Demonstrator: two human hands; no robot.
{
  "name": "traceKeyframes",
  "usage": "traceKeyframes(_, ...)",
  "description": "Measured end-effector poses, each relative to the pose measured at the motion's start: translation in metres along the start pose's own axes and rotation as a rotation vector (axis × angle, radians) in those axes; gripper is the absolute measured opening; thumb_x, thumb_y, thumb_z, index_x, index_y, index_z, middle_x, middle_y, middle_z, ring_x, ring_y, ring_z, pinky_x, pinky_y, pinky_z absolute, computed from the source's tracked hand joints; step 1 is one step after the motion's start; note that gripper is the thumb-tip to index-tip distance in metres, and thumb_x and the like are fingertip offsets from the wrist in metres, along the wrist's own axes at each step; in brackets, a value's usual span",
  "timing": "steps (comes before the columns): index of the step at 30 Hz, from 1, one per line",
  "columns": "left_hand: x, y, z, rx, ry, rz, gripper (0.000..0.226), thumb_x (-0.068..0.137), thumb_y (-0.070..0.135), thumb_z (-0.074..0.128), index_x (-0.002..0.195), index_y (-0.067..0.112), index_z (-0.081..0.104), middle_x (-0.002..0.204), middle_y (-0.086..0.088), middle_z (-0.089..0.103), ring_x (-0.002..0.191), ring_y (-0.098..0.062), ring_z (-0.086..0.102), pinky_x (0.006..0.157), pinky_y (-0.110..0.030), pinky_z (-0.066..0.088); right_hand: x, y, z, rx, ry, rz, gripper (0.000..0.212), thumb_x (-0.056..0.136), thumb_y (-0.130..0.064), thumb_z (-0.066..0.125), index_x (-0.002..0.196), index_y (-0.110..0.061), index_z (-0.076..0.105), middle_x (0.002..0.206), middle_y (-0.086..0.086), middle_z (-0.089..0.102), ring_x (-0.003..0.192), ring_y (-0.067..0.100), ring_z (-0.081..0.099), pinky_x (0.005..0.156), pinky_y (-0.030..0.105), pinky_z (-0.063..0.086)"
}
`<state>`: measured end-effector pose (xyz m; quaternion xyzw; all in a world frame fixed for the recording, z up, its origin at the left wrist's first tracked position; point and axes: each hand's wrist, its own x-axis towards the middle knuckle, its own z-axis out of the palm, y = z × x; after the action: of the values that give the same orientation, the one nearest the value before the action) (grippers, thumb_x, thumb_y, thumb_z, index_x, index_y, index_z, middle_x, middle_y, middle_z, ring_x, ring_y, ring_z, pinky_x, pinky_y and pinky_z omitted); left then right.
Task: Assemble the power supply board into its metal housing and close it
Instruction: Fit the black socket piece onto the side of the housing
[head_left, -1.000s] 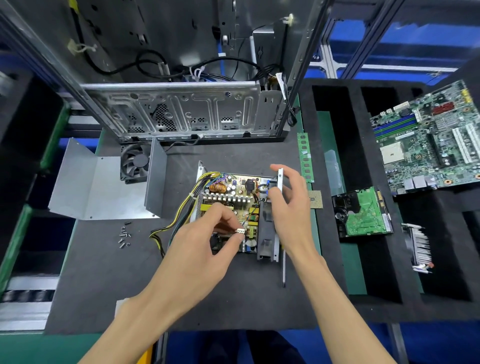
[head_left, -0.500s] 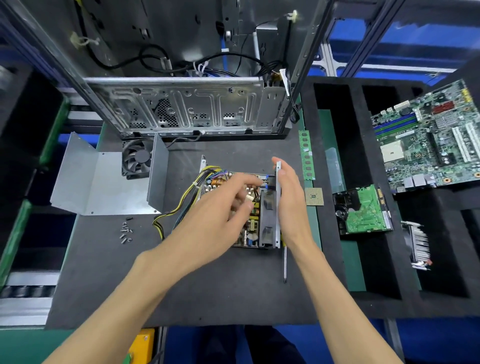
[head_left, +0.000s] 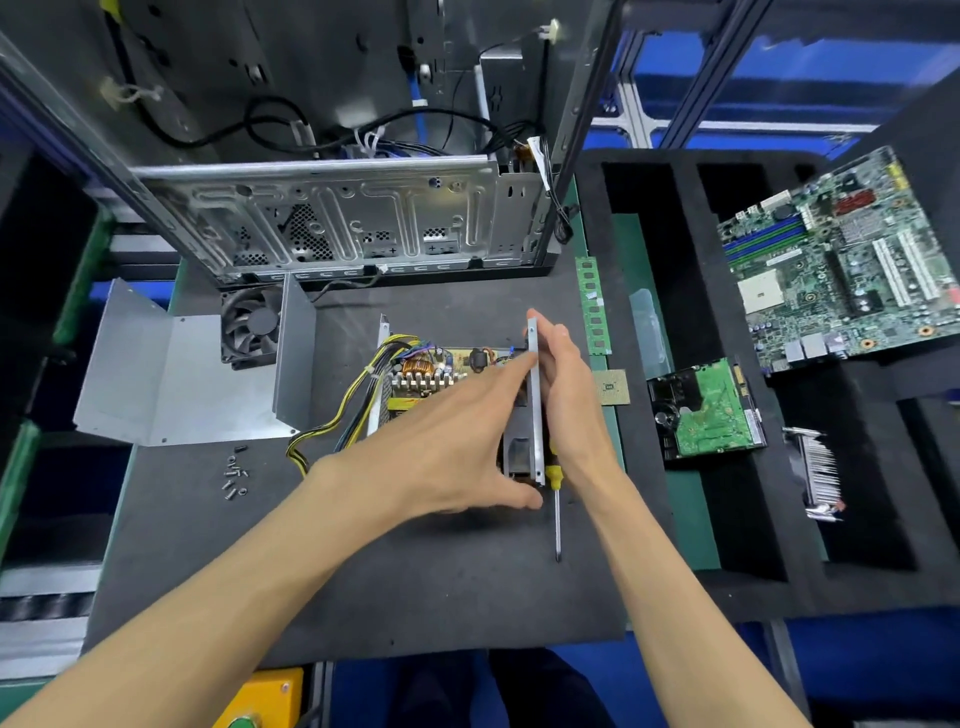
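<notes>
Bare sheet metal is under both my hands: the upright side wall of the housing (head_left: 535, 395), with the power supply board (head_left: 431, 371) lying flat inside its base on the dark foam mat (head_left: 363, 571). A second ago my left hand (head_left: 447, 447) was down over the board, fingertips pinching something small and white; now it has swept across to the right, fingers stretched nearly straight along the inner face of that wall, thumb down at the near corner. My right hand (head_left: 566, 395) has stayed on the outer face, fingers extended and flat against it, so the wall is sandwiched between two open palms. Whether my left fingertips actually press the metal or just reach past it, I cannot tell from here.

I take it the fiddling with the board's wiring is over and I am squaring the wall. The cover (head_left: 176, 379) lies well apart to the left, the screws (head_left: 235, 474) near it, and the yellow-handled screwdriver (head_left: 557, 512) just beside the housing's near corner. Closing is not yet begun.
</notes>
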<state>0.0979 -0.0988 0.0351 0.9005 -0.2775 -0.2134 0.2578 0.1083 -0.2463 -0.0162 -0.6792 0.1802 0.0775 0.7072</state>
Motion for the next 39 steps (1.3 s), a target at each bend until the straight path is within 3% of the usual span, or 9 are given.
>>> traceKeyframes(4,0.004,0.002,-0.001,0.116,0.032,-0.002,0.116,0.067,0.058,0.081,0.155,0.023,0.015,0.149,0.001,0.044,0.132,-0.019,0.045,0.107,-0.032,0.042,0.0,0.003,-0.002,-0.027,0.009,-0.029,0.061,0.095,-0.058,0.031,0.148,-0.037,0.053,0.15,-0.014,0.053,0.141,0.004,0.047,0.123,0.042,0.032)
traceKeyframes(10,0.004,-0.002,-0.004,0.082,-0.003,-0.049,0.1,0.065,0.056,0.084,0.142,0.02,0.03,0.125,0.004,0.056,0.119,-0.02,0.053,0.095,-0.029,0.044,-0.008,-0.001,-0.012,-0.097,0.081,-0.24,0.052,0.096,-0.054,0.026,0.134,-0.04,0.058,0.141,-0.018,0.058,0.138,0.002,0.048,0.121,0.039,0.035)
traceKeyframes(13,0.007,0.002,-0.02,0.05,0.0,-0.076,0.101,0.061,0.06,0.085,0.139,0.019,0.036,0.087,0.019,0.044,0.084,-0.009,0.05,0.07,-0.01,0.036,-0.012,0.003,-0.023,-0.097,0.179,-0.358,0.049,0.101,-0.045,0.028,0.129,-0.028,0.064,0.131,-0.015,0.065,0.131,0.004,0.055,0.116,0.042,0.041)
traceKeyframes(22,-0.013,-0.023,-0.103,-0.197,0.302,-0.127,0.096,0.042,0.094,0.07,0.121,0.042,0.05,0.074,0.016,0.049,0.055,0.002,0.048,0.058,-0.03,0.04,-0.017,0.043,-0.038,-0.098,0.316,-0.404,0.041,0.104,-0.036,0.033,0.123,-0.021,0.066,0.12,-0.011,0.067,0.12,0.011,0.061,0.107,0.035,0.047)
traceKeyframes(26,-0.023,-0.039,-0.093,-0.392,0.468,-0.129,0.093,0.051,0.081,0.078,0.127,0.032,0.056,0.073,0.01,0.046,0.066,-0.01,0.046,0.066,-0.036,0.045,-0.02,0.054,-0.034,-0.165,0.3,-0.391,0.035,0.107,-0.024,0.037,0.123,-0.015,0.066,0.106,-0.022,0.066,0.094,0.001,0.061,0.084,0.015,0.046)
traceKeyframes(30,-0.028,-0.042,-0.074,-0.51,0.566,-0.079,0.081,0.057,0.077,0.078,0.122,0.034,0.059,0.073,0.002,0.046,0.066,-0.013,0.046,0.065,-0.02,0.046,-0.019,0.056,-0.035,-0.188,0.304,-0.41,0.034,0.107,-0.021,0.037,0.123,-0.014,0.066,0.107,-0.031,0.065,0.098,-0.006,0.06,0.086,0.008,0.042)
traceKeyframes(32,-0.029,-0.045,-0.065,-0.589,0.591,-0.077,0.075,0.06,0.072,0.082,0.123,0.039,0.06,0.093,-0.023,0.06,0.081,-0.042,0.058,0.084,-0.048,0.058,-0.019,0.056,-0.035,-0.198,0.297,-0.414,0.033,0.107,-0.021,0.037,0.122,-0.015,0.066,0.106,-0.032,0.065,0.092,-0.009,0.059,0.083,0.007,0.041)
traceKeyframes(34,-0.029,-0.05,-0.057,-0.641,0.616,-0.078,0.075,0.063,0.068,0.083,0.128,0.036,0.06,0.111,-0.041,0.055,0.101,-0.056,0.056,0.092,-0.074,0.044,-0.018,0.056,-0.034,-0.21,0.291,-0.425,0.031,0.107,-0.019,0.038,0.122,-0.016,0.065,0.104,-0.032,0.065,0.089,-0.011,0.057,0.082,0.006,0.041)
traceKeyframes(39,-0.027,-0.057,-0.041,-0.699,0.661,-0.047,0.072,0.07,0.062,0.081,0.131,0.032,0.06,0.108,-0.042,0.054,0.099,-0.053,0.054,0.093,-0.068,0.043,-0.018,0.056,-0.034,-0.224,0.289,-0.439,0.03,0.106,-0.022,0.043,0.123,-0.014,0.066,0.113,-0.019,0.067,0.105,-0.001,0.062,0.088,0.009,0.042)
